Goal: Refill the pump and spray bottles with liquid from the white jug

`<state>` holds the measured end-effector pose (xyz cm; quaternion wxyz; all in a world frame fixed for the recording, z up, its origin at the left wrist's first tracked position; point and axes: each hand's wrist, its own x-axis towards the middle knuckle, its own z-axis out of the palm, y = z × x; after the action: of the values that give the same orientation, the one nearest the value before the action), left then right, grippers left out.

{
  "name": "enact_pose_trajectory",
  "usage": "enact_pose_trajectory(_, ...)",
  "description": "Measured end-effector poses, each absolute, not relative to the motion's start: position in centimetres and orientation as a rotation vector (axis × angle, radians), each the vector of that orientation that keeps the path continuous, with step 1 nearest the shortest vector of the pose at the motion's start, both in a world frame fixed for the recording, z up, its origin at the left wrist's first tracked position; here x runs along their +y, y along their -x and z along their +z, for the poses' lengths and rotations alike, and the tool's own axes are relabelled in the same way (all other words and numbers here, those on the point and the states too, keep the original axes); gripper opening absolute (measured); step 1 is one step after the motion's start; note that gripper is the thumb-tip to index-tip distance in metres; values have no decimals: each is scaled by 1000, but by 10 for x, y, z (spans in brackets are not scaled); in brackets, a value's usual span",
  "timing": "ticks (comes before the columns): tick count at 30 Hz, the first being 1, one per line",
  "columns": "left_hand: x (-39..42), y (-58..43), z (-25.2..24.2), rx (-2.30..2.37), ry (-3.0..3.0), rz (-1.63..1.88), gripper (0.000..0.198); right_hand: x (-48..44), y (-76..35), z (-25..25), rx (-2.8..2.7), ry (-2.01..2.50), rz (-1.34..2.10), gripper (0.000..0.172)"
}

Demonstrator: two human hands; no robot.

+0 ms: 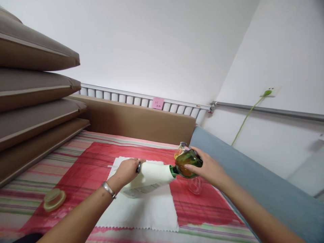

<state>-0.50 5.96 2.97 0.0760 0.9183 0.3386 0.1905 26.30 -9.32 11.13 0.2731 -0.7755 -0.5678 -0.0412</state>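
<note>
My left hand point(129, 170) is closed on the upper side of a pale green-white container point(154, 172), which lies tilted with its green-lined mouth to the right. A small dark piece shows by those fingers; I cannot tell what it is. My right hand point(206, 167) grips a dark green glass bottle point(186, 163) by its body, thumb in front. The bottle's neck points left into the container's mouth. Just behind the bottle is a glass vessel with a grey top point(181, 146), partly hidden. A clear glass point(194, 185) is below my right hand.
A scalloped white cloth point(141, 216) lies on a red cloth point(83, 168) over a striped sheet point(25, 182). At left are a round yellowish lid-like piece point(54, 199) and stacked brown cushions point(37, 81). A brown panel point(141, 121), radiator point(113, 96) and blue-grey panel point(240, 172) border the surface.
</note>
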Motion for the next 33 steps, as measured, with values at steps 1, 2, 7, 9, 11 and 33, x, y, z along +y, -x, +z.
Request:
enact_pose_trajectory(1,60,6,29,1016,-2748,574,51,-92,-260,113,-1561,2080,-123,71)
enact_pose_trajectory(2,60,6,29,1018,-2743,576,51,-91,-257,115,-1594,2071,-136,72)
enact_pose_trajectory(7,59,11,30,1028,-2716,591,50,-85,-238,128,-1774,2104,-238,75)
enact_pose_trajectory(9,59,13,30,1029,-2705,600,46,-82,-232,132,-1859,2095,-293,74)
enact_pose_trajectory(11,60,14,28,1024,-2695,614,44,-79,-225,135,-1929,2064,-317,74)
enact_pose_trajectory(33,75,82,-8,1330,-2265,717,19,-18,-119,180,-2170,1833,-400,69)
